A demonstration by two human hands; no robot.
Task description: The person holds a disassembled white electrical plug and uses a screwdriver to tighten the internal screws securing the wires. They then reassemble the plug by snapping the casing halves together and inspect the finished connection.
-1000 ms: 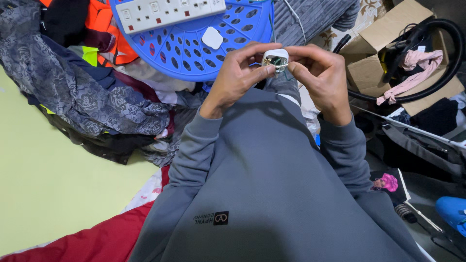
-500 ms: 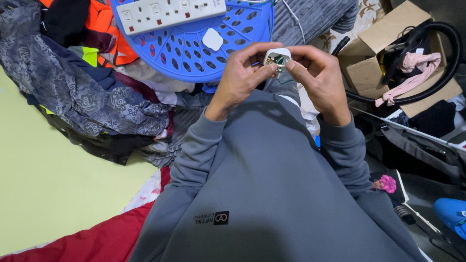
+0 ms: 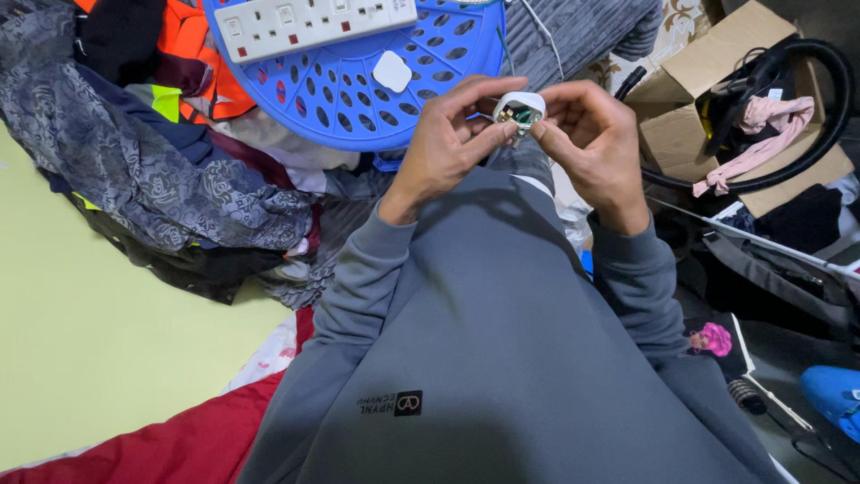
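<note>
Seen from above, a person in a grey sweatshirt [image 3: 502,358] sits with both hands raised in front of the chest, working on a small white electrical plug [image 3: 519,108] that has its cover off. The plug sits between the two hands, pinched from either side. The left hand [image 3: 448,143] closes its thumb and fingertips on the plug's left edge, and the right hand [image 3: 593,143] curls its fingers around the right edge, so both grips are narrow and tight on the plug. The open face of the plug points toward the camera, showing small metal and green parts inside (too small to make out in detail).

Just beyond the hands lies a round blue perforated plastic lid [image 3: 358,81], tilted on a heap of clothes. On it rest a white multi-socket extension strip [image 3: 313,22] and a small white rounded-square plug cover [image 3: 391,71], which lies near the left hand but apart from it. To the left is a pile of dark patterned fabric [image 3: 152,179] and an orange garment [image 3: 188,36]. To the right stands an open cardboard box [image 3: 717,81] with a black hose [image 3: 806,134] and a pink cloth [image 3: 761,134].
</note>
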